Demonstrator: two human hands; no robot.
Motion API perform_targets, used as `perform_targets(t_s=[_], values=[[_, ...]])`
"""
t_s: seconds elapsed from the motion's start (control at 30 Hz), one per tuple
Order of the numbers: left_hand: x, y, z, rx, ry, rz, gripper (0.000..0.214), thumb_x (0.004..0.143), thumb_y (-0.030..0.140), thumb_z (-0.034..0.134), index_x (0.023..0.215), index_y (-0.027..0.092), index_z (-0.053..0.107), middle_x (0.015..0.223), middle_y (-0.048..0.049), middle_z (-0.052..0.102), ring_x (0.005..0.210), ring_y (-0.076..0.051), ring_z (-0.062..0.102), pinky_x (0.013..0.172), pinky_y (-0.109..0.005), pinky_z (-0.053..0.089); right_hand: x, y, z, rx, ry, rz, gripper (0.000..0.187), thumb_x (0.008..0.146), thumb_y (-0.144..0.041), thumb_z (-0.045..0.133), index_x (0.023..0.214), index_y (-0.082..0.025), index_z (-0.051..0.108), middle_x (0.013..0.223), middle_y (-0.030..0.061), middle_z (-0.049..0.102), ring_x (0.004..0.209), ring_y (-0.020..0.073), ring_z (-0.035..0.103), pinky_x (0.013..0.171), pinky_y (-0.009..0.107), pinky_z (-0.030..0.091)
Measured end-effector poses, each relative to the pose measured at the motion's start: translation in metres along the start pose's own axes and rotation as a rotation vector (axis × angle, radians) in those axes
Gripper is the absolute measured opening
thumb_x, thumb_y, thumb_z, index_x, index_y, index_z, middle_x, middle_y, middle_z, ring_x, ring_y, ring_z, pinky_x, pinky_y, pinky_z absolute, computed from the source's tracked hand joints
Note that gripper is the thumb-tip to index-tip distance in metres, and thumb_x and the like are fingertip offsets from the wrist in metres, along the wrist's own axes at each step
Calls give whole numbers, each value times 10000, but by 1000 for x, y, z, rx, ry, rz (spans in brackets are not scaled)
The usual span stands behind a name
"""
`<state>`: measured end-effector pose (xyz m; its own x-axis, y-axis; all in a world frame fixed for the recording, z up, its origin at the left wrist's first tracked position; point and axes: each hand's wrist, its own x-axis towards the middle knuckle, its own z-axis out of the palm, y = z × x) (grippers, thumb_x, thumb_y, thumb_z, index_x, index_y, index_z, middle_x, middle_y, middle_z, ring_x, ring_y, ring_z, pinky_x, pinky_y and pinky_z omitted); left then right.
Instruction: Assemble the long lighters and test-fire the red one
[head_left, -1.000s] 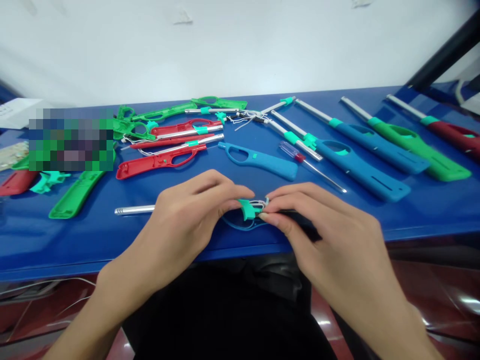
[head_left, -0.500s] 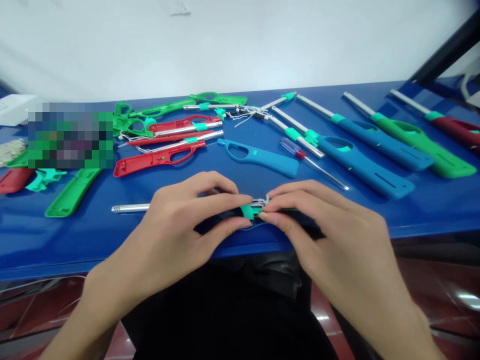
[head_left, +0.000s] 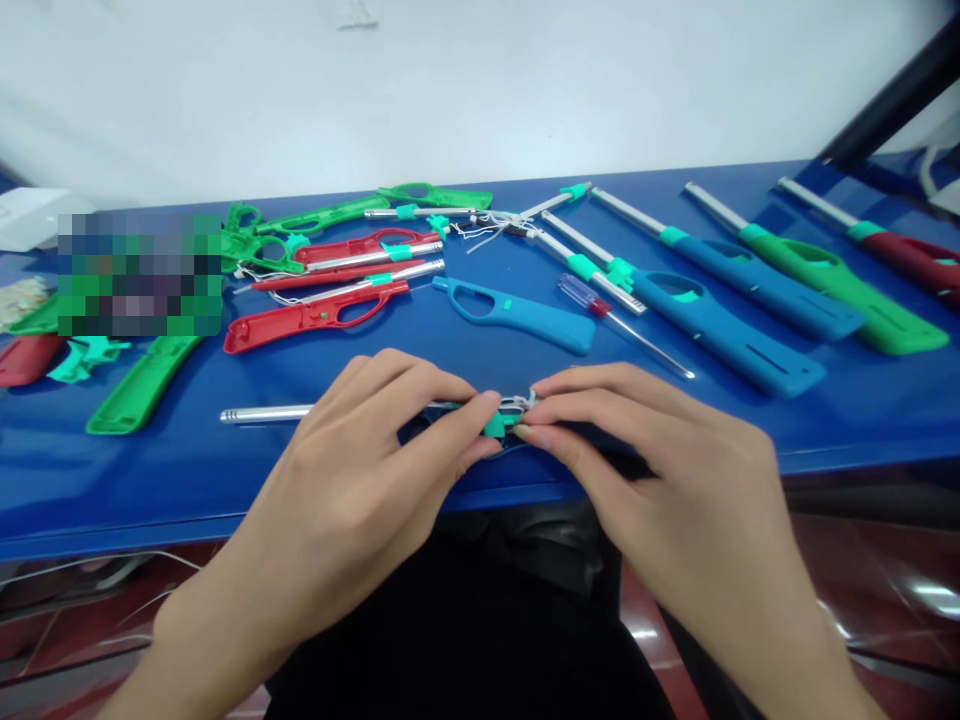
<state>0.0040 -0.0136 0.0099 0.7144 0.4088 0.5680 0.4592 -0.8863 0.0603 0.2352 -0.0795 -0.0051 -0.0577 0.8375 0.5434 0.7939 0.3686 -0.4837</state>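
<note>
A lighter with its casing opened lies across the table's front edge, its metal barrel [head_left: 266, 414] sticking out to the left. My left hand [head_left: 375, 450] pinches the lighter around its teal trigger piece [head_left: 495, 425], index finger above and thumb tip below. My right hand [head_left: 660, 440] has its fingertips closed on the inner parts just right of the trigger, where thin white wires [head_left: 514, 403] show. Most of the casing is hidden under both hands. Beyond them lie a blue casing half [head_left: 517, 315] and a screwdriver [head_left: 626, 328] with a clear purple-and-red handle.
Assembled lighters, one of them a green lighter [head_left: 840, 285], lie at the right. Red casing halves [head_left: 281, 330] with barrels, green casing halves [head_left: 146, 385] and loose teal pieces [head_left: 86, 360] spread over the left. A blurred patch covers part of that side. The blue table [head_left: 172, 490] meets a white wall.
My left hand has rolled over the lighter, its index finger now bent with the tip closer to the trigger. My right hand stays nearly still at the wires.
</note>
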Motion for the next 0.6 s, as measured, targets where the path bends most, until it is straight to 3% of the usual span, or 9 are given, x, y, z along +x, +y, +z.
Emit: perform_targets(t_s=[0.13, 0.27, 0.33, 0.47, 0.6], values=[[-4, 9, 2, -8, 60, -48, 162, 1138, 123, 765, 1295, 152, 788, 1158, -63, 831, 1041, -200, 733, 1016, -320, 595, 1, 1, -4, 25, -37, 2, 84, 1124, -217, 765, 1165, -259, 825, 1192, 21, 907, 1082, 219, 891, 947, 287, 718], [-7, 13, 2, -39, 96, -82, 180, 1101, 120, 829, 1272, 162, 790, 1136, -19, 837, 1015, -156, 748, 1031, -255, 597, 1, 6, -10, 77, -107, -1, 148, 1150, -228, 724, 1263, -282, 803, 1275, -18, 897, 1184, 177, 872, 1029, 241, 686], [-8, 9, 0, -98, 67, -88, 171, 1114, 126, 816, 1276, 174, 791, 1171, -9, 830, 1046, -133, 756, 1037, -216, 588, 0, 9, -13, 95, -133, -9, 182, 1159, -235, 704, 1312, -299, 780, 1309, -30, 887, 1202, 160, 865, 1068, 236, 675], [-11, -5, -5, -254, -74, -89, 301, 1140, 38, 712, 1361, 235, 763, 1319, 8, 790, 1117, -87, 761, 1015, -142, 568, -3, 15, -18, 84, -214, -89, 258, 1181, -315, 688, 1437, -336, 714, 1415, -59, 872, 1313, 159, 833, 1292, 291, 568], [-10, -14, -6, -294, -68, -95, 349, 1115, 7, 724, 1363, 247, 773, 1259, 22, 784, 1029, -67, 753, 933, -119, 558, -3, 19, -18, 78, -238, -83, 263, 1192, -329, 677, 1450, -368, 710, 1423, -107, 874, 1331, 128, 829, 1340, 252, 500]])
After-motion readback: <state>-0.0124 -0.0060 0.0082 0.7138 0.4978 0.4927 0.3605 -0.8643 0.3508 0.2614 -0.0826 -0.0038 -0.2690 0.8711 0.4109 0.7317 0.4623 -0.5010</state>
